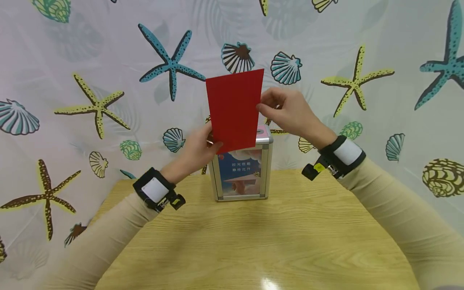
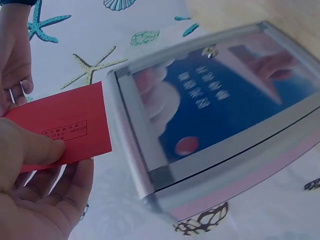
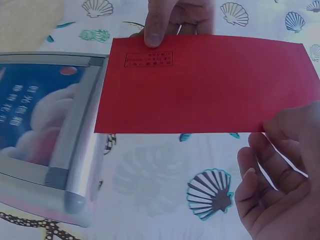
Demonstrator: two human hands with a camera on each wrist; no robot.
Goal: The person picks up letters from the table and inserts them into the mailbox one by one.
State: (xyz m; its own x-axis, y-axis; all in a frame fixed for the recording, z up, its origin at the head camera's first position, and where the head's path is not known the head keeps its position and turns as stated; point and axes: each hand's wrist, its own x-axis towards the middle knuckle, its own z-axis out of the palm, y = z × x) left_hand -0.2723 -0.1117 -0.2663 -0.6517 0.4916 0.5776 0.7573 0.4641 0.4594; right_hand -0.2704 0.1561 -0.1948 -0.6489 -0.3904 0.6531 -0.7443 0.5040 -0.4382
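Observation:
A red envelope (image 1: 235,110) stands nearly upright in the air, held between both hands. At its lower left edge the left hand (image 1: 198,149) pinches it, thumb on the near face and fingers behind. The right hand (image 1: 290,110) pinches its right edge higher up, between thumb and index finger. Small printed text in a box shows on the envelope (image 3: 207,85) in the right wrist view. Just behind and below it is a metal-framed box (image 1: 241,173) with a blue picture panel and a pink top. The envelope hides part of that top; a dark slot shows beside it.
The box stands at the back of a wooden table (image 1: 253,237). Behind it hangs a white curtain (image 1: 232,24) printed with starfish and shells. A black band with a small device (image 1: 168,197) is strapped on the left wrist, and another (image 1: 335,161) on the right.

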